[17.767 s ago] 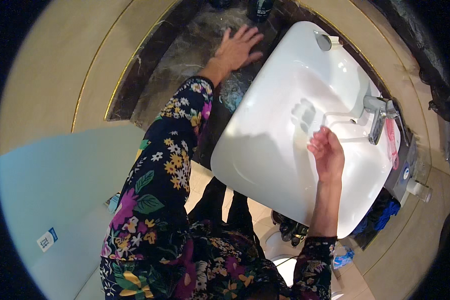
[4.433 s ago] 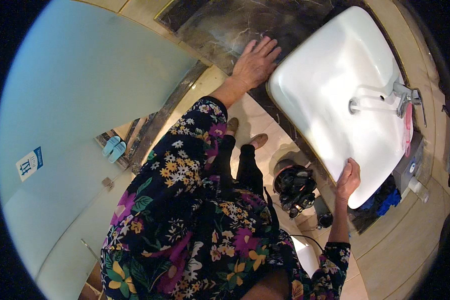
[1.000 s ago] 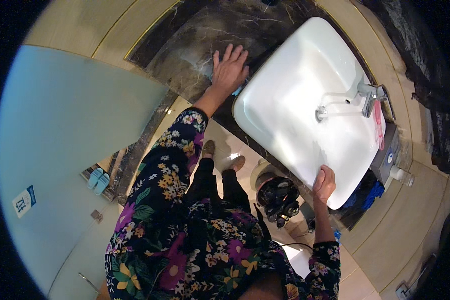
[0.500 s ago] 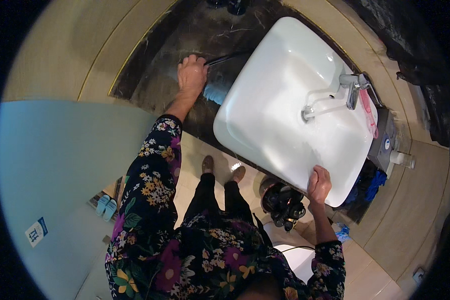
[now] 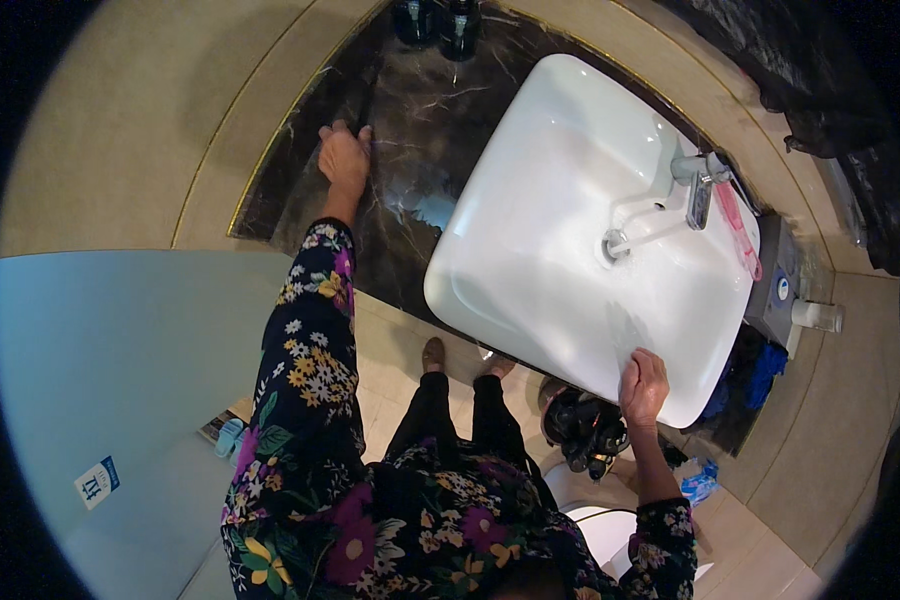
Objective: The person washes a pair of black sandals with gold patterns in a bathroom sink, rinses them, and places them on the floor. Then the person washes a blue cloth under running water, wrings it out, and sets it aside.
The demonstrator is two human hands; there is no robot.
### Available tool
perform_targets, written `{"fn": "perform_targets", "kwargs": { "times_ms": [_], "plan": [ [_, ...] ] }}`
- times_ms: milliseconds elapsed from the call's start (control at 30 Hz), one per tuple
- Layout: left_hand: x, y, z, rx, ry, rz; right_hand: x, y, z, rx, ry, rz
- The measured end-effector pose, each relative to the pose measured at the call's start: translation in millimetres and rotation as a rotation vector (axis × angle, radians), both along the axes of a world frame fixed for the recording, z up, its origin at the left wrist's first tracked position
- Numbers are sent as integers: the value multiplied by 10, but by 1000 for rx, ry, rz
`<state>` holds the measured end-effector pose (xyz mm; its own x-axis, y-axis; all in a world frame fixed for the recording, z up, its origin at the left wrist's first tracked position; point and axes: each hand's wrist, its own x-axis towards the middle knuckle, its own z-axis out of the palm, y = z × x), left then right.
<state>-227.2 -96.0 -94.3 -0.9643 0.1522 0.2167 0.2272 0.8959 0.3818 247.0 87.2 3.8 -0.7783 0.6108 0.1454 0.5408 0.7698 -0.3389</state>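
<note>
On the dark marbled counter [image 5: 410,160], my left hand [image 5: 344,162] is closed at the left side, near the gold-trimmed wall edge. A long, thin dark strip, poorly seen against the stone, runs away from its fingers. My right hand [image 5: 645,385] is at the front rim of the white washbasin [image 5: 550,190], its fingers bent and pressed together. Anything inside those fingers is hidden. From the chrome tap [image 5: 703,185] at the basin's right, water runs toward the drain [image 5: 613,245].
Two dark bottles [image 5: 458,28] stand at the counter's back. Pink cord [image 5: 738,235] hangs beside the tap. Right of the basin are a grey box [image 5: 775,290], a clear cup [image 5: 818,317] and blue cloth [image 5: 767,375]. Below the front edge sits a bin-like container of dark items [image 5: 585,430].
My left hand has moved left across the counter. The dark strip, which pointed right toward the basin, now points away from me. My right hand stays by the front rim.
</note>
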Motion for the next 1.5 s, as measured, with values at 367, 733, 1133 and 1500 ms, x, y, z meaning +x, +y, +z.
{"fn": "perform_targets", "kwargs": {
  "times_ms": [367,733,1133,1500],
  "plan": [
    [1422,607,919,695,-289,-702,98,103,-78,23,71,6],
    [1660,351,812,-45,-187,-724,-29,-17,37,-21,-152,59],
    [1607,337,1020,7,-270,-453,-64,410,-20,-387,203,91],
    [1680,384,1141,68,-284,-541,1981,1767,391,194,110,-882]
  ]
}}
